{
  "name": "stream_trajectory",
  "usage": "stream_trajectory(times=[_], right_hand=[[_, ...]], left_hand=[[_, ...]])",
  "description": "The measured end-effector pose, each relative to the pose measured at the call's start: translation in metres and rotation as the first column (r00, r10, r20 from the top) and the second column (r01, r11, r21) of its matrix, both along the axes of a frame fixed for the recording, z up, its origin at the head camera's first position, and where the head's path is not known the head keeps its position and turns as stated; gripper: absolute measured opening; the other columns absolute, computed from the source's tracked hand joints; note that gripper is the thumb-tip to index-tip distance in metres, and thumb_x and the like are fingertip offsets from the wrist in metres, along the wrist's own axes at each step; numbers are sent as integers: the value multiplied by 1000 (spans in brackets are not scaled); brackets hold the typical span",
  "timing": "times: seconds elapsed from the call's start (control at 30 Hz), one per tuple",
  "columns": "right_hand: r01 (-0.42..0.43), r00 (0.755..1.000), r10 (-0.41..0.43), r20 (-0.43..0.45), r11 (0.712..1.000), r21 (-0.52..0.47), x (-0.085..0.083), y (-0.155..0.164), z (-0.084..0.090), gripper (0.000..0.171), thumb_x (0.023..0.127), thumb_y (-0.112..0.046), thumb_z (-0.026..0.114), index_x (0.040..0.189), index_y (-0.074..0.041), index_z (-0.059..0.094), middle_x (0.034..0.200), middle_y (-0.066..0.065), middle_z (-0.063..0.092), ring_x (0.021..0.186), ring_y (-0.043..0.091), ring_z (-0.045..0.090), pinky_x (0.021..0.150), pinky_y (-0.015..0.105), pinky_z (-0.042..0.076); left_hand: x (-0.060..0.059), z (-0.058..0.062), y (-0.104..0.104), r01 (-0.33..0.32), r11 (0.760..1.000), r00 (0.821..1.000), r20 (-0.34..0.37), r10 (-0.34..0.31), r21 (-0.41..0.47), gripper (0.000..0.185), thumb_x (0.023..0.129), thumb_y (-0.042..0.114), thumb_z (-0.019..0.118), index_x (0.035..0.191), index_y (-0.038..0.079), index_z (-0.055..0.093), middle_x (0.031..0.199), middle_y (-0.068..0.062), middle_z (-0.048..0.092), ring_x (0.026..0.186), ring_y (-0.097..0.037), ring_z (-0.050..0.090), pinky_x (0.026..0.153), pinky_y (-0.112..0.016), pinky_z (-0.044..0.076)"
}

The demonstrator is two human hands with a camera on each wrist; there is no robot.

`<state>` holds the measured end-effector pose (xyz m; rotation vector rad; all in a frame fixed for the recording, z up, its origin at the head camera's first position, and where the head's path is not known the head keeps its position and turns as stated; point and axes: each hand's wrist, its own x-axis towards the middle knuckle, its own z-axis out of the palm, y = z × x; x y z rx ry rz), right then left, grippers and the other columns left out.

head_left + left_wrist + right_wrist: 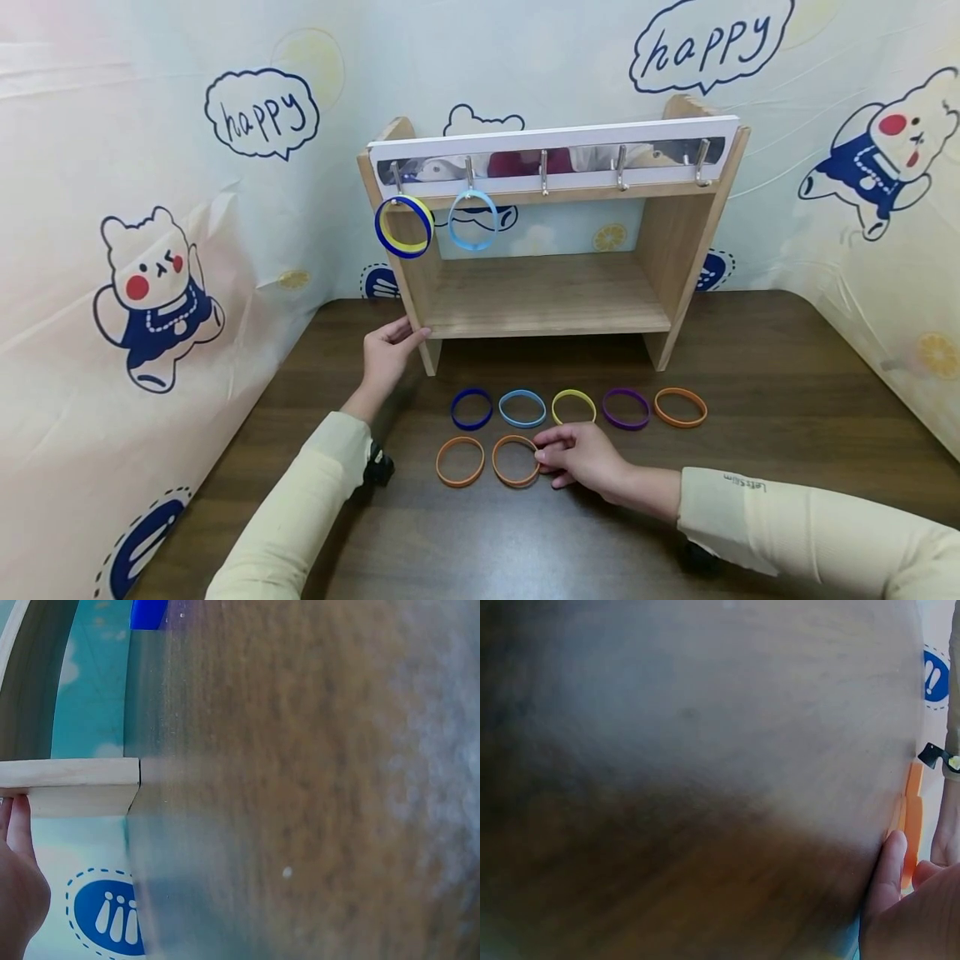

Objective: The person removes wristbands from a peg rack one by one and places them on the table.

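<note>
My left hand [386, 357] grips the front edge of the wooden rack's [431, 354] left side panel, thumb in front and fingers behind it. In the left wrist view, fingers [21, 832] press against that panel. Low over the table, my right hand [588, 460] pinches the right edge of an orange silicone wristband [516, 485]. The right wrist view shows the orange wristband [912, 840] between thumb and finger. Another orange wristband [461, 484] lies just left of it. Behind them, a row holds dark blue [472, 427], light blue [522, 425], yellow [573, 392], purple [626, 427] and orange [680, 425] wristbands.
Along the rack's white top rail [555, 135] runs a row of metal hooks [543, 175]. Dark blue [377, 229] and yellow wristbands hang together on the leftmost hook, and a light blue wristband [472, 247] on the second. A printed curtain [247, 217] surrounds the brown table [480, 558].
</note>
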<state>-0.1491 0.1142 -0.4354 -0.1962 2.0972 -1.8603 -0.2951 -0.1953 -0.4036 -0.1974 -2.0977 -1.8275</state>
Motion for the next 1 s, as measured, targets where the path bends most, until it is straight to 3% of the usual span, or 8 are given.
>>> stream_trajectory(times=[0.13, 0.23, 0.5, 0.73, 1.0], right_hand=[[-10, 1000, 10, -15, 1000, 2, 1, 1, 2, 29, 89, 0, 67, 114, 15, 61, 90, 17, 70, 75, 18, 66, 59, 36, 58], [-11, 1000, 11, -20, 1000, 4, 2, 1, 3, 28, 89, 0, 68, 113, 13, 62, 89, 16, 70, 75, 19, 66, 59, 35, 58], [10, 1000, -10, -21, 1000, 1, 0, 3, 9, 27, 90, -1, 67, 112, 13, 62, 88, 17, 70, 77, 23, 68, 60, 36, 58], [27, 999, -29, -45, 999, -37, -9, 2, 26, 32, 92, -4, 67, 117, 14, 60, 98, 24, 67, 86, 31, 68, 67, 36, 59], [100, 992, -106, -67, 991, -93, -24, -1, 49, 27, 91, -2, 67, 116, 7, 63, 96, 18, 67, 92, 36, 67, 69, 37, 59]], left_hand=[[1, 3, 0, 14, 1000, 1000, 22, -14, 7, 38, 83, 9, 78, 117, -6, 67, 110, -23, 67, 94, -11, 67, 79, -25, 55], [-8, -8, -4, 8, 1000, 1000, 21, -9, 19, 39, 82, 12, 80, 116, -3, 69, 111, -21, 67, 95, -12, 67, 79, -25, 55], [-9, -12, -4, -14, 1000, 1000, -10, 14, 16, 41, 81, 17, 82, 115, -2, 70, 107, -17, 70, 96, -15, 68, 80, -26, 55], [-9, -13, -4, -20, 1000, 999, -27, 20, 16, 42, 80, 20, 83, 114, -1, 71, 105, -16, 71, 95, -16, 68, 79, -27, 55], [-10, -12, -4, -20, 1000, 1000, -6, 20, -1, 44, 80, 21, 83, 116, 0, 70, 108, -17, 70, 98, -17, 68, 80, -27, 55]])
